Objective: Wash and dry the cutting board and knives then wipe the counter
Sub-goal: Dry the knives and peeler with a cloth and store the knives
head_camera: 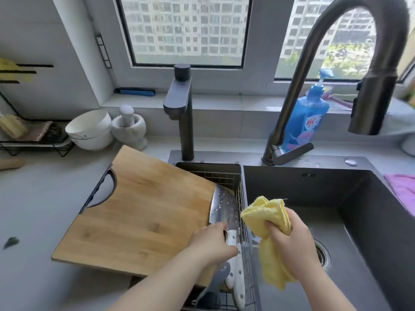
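The cleaver point(224, 206) is held by its white handle in the left hand point(212, 242), whose fingers are curled round the grip. Its long axis runs from the handle, close to the body, up and away toward the window, so the broad blade lies ahead of the left hand. The blade's flat face is turned upward and is beaded with water drops. It stands along the right edge of the bamboo cutting board point(143, 209), above the wire basket point(243, 194); whether it touches the board cannot be told.

A folded yellow cloth point(268, 212) is gripped in the right hand point(292, 242), bunched between curled fingers and thumb, with its loose tail hanging below the fist over the sink point(348, 198). The upper fold of the cloth is just beside the blade, to its right, and apart from it. The right hand is therefore the nearer one to the wet face, and only a short move leftward is judged to be needed for the cloth to be laid on the steel and drawn along the blade's length, away from the handle.

The cutting board lies tilted across the counter point(45, 198) and the basket's left rim. More white-handled knives point(238, 283) are seen in the basket under the left wrist.
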Demonstrator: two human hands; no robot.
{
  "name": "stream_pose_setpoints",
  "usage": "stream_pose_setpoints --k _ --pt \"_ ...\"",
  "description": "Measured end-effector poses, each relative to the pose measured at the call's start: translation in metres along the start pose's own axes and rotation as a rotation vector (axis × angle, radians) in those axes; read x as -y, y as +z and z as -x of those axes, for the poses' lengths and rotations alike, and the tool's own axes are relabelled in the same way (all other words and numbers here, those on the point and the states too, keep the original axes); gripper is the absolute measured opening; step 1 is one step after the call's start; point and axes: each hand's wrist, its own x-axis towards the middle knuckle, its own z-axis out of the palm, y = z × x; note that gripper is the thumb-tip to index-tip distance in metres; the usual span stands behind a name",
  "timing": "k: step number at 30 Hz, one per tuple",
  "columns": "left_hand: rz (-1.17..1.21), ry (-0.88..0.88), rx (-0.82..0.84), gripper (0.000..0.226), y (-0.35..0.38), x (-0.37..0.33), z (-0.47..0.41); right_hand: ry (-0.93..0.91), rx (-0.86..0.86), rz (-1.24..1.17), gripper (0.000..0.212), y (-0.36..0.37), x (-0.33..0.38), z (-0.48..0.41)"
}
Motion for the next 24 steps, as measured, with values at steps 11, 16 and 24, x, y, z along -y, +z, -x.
stream_pose_setpoints --k 11,16,24 --pt "-0.137 -0.211 0.263 0.090 0.017 -0.024 -0.022 0.024 -0.005 -0.018 0.033 -0.007 -0.009 -0.002" --pt "0.071 -0.279 0.148 0.082 0.024 -0.023 -0.028 0.054 -0.026 -0.061 0.032 -0.012 -0.019 0.005" --pt "0.364 -0.287 0.105 0.067 0.024 -0.024 -0.025 0.079 -0.081 -0.199 0.032 -0.021 -0.020 0.012"
